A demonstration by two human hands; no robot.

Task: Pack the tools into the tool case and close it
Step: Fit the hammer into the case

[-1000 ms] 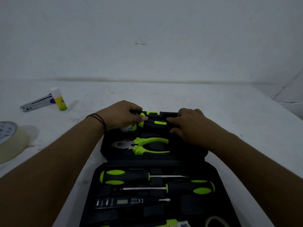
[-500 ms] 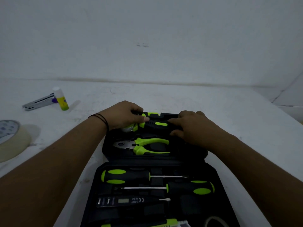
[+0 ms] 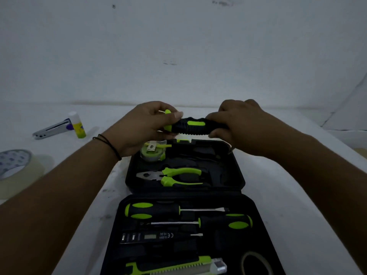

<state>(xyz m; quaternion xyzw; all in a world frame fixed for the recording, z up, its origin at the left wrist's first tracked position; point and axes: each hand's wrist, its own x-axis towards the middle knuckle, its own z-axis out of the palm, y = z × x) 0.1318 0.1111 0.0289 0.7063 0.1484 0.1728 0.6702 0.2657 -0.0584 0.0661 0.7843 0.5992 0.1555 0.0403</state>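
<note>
The black tool case [image 3: 238, 187] lies open on the white table. Above its far half I hold a black and green tool handle [image 3: 193, 126] level with both hands. My left hand [image 3: 143, 126] pinches its left end and my right hand [image 3: 238, 124] grips its right end, hiding the tool's head. Under the handle the case holds a green tape measure [image 3: 153, 151] and green-handled pliers [image 3: 172, 176]. The near half holds two screwdrivers [image 3: 155, 210] [image 3: 228, 222], a voltage tester [image 3: 153, 236] and a utility knife [image 3: 178, 265].
On the table to the left stand a glue stick [image 3: 77, 126], a metal stapler [image 3: 52, 129] and a roll of tape [image 3: 14, 171]. A small tape roll [image 3: 256, 262] sits in the case's near right corner. A white wall rises behind.
Both hands have lifted the black and green handle up out of the far half of the case; before, it lay pressed in the case beside the tape measure.
</note>
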